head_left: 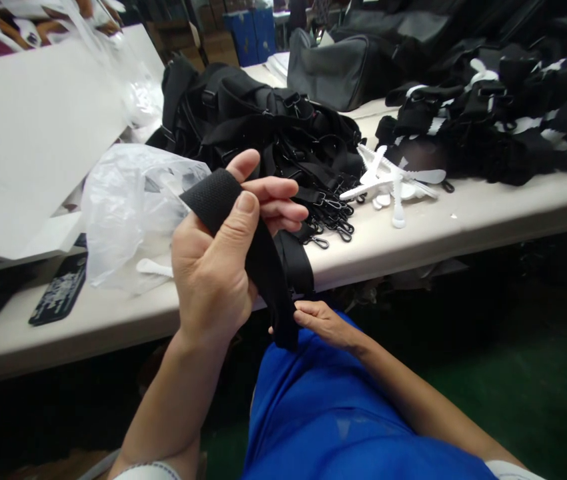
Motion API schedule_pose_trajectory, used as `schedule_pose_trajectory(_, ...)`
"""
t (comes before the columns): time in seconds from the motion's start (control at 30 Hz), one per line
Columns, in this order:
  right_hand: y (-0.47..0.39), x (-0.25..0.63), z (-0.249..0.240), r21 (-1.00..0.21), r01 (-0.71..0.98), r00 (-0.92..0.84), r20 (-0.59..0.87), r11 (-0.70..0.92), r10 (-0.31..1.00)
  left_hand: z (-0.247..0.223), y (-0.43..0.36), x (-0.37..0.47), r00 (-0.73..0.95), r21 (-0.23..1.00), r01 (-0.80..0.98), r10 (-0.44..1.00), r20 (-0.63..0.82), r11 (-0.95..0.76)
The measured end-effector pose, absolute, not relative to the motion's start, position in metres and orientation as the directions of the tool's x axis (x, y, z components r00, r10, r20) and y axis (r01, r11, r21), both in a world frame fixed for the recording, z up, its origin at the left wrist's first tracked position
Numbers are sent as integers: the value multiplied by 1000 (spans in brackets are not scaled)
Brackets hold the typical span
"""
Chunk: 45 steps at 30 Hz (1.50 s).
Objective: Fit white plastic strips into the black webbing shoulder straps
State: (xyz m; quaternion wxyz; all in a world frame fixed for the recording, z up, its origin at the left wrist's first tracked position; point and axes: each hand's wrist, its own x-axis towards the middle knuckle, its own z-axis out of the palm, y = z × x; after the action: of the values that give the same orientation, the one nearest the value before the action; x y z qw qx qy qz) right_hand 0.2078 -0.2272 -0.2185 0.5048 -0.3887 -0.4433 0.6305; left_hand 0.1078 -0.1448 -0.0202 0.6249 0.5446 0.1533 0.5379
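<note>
A black webbing strap (269, 273) runs between my two hands in front of the table edge. My left hand (218, 260), raised over the table, has the strap looped over its palm and pinched under the thumb, with the other fingers stretched out. Lower down, close to the blue apron (333, 400), my right hand (326, 323) closes its fingers on the strap's hanging part. A heap of black straps (258, 113) lies behind my left hand. Several metal snap hooks (336, 217) stick out at the heap's front.
White plastic ties (396, 179) are piled right of the heap, with more black straps (488, 120) beyond. A clear plastic bag (123, 207), a white board (38, 133) and a dark phone-like object (61, 290) are on the left. Black bags (333, 70) stand behind.
</note>
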Motion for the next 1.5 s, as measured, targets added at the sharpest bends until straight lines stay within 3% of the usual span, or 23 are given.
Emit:
schedule_pose_trajectory(0.13,-231,209,-215,-934,-325,-261,-61,-147,964,-32,-127,112,282,791,-579,862,421,-197)
schedule_pose_trajectory(0.3,-234,213,-222,-900,-375,-301,-109,-223,947,-40,-112,107,250,848,-491,900,356,-199)
schedule_pose_trajectory(0.5,-229,206,-232,-780,-547,-369,-101,-304,924,-45,-108,107,246,859,-463,900,359,-216)
schedule_pose_trajectory(0.6,-229,199,-232,-717,-607,-415,-82,-343,906,-54,-105,112,157,842,-448,901,405,-301)
schedule_pose_trajectory(0.7,-233,195,-229,-705,-644,-374,-48,-297,926,-62,-102,115,70,823,-415,888,453,-387)
schedule_pose_trajectory(0.8,-239,200,-223,-774,-603,-305,0,-193,952,-61,-95,109,39,822,-402,889,456,-404)
schedule_pose_trajectory(0.87,-242,207,-217,-836,-520,-307,-13,-179,952,-58,-83,99,38,853,-400,924,381,-335)
schedule_pose_trajectory(1.03,-250,218,-210,-904,-373,-251,-116,-207,961,-56,-47,71,85,883,-469,996,33,11)
schedule_pose_trajectory(1.17,-261,221,-206,-907,-370,-252,-109,-200,962,-67,-46,65,111,842,-530,993,-43,96)
schedule_pose_trajectory(1.27,-276,233,-192,-900,-401,-250,-75,-173,965,-73,-58,52,235,934,-317,968,-92,165)
schedule_pose_trajectory(1.37,-295,252,-172,-913,-394,-214,-21,-106,977,-75,-72,30,353,976,205,924,-147,77)
schedule_pose_trajectory(1.43,-306,264,-159,-917,-395,-189,15,-62,982,-74,-83,19,292,865,485,956,-18,-132)
schedule_pose_trajectory(1.5,-311,273,-148,-919,-393,-187,44,-34,981,-73,-97,18,289,770,529,929,231,-356)
